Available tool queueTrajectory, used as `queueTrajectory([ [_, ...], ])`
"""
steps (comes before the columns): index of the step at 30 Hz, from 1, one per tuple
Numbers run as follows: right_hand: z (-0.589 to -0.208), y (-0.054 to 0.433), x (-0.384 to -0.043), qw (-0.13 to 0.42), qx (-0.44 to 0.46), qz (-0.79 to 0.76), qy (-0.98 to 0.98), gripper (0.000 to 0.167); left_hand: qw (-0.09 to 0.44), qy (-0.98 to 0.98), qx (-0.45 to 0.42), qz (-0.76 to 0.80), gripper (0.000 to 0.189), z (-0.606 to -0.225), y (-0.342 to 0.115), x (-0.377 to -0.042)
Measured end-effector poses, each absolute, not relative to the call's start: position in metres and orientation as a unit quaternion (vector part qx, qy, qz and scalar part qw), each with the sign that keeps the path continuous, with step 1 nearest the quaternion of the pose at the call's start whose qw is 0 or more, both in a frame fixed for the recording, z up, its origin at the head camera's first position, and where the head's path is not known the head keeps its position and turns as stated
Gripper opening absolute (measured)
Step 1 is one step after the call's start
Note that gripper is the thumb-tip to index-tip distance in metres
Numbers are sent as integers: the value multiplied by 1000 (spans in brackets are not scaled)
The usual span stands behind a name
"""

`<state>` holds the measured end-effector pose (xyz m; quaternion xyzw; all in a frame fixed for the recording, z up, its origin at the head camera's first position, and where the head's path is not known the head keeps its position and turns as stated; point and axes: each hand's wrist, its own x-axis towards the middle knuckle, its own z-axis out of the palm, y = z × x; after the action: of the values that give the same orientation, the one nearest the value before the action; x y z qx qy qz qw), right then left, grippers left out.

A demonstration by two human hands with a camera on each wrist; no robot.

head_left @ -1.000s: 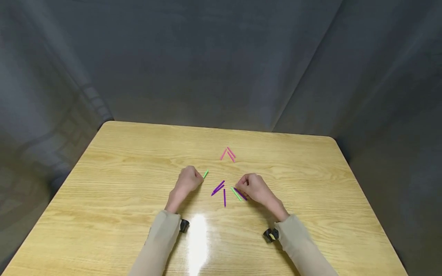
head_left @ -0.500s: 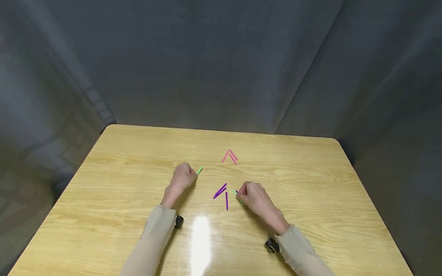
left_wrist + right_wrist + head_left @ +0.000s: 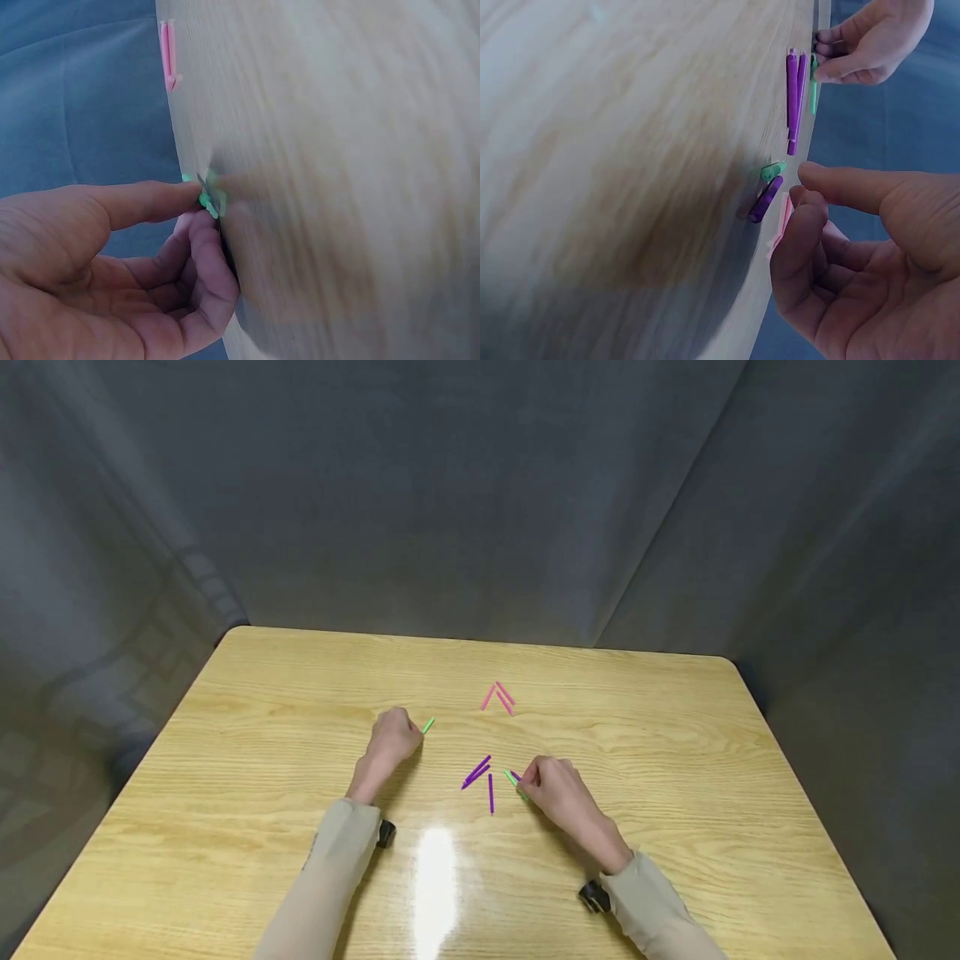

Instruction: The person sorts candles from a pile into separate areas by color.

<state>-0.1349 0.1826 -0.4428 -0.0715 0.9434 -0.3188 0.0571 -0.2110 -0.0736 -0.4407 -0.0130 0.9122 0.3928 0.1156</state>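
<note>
A person's left hand is pinching a green stick at the left of the group, the grip clamping thumb and forefinger on it, with one end poking out toward the far side of the surface. The right hand is hovering by a second green stick and a purple stick, which are lying close together; its grip is keeping curled, thumb and forefinger tips together or nearly so. Between the hands, two purple sticks are forming a narrow V, and a lone purple stick is lying just beside them. Farther off, three pink sticks are lying before a grey curtain.
</note>
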Motion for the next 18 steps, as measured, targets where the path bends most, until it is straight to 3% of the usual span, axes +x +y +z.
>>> queueTrajectory([
  [18,-446,181,-128,45,-77,-272,958,20,133,907,-13,400,46,-439,-76,-213],
])
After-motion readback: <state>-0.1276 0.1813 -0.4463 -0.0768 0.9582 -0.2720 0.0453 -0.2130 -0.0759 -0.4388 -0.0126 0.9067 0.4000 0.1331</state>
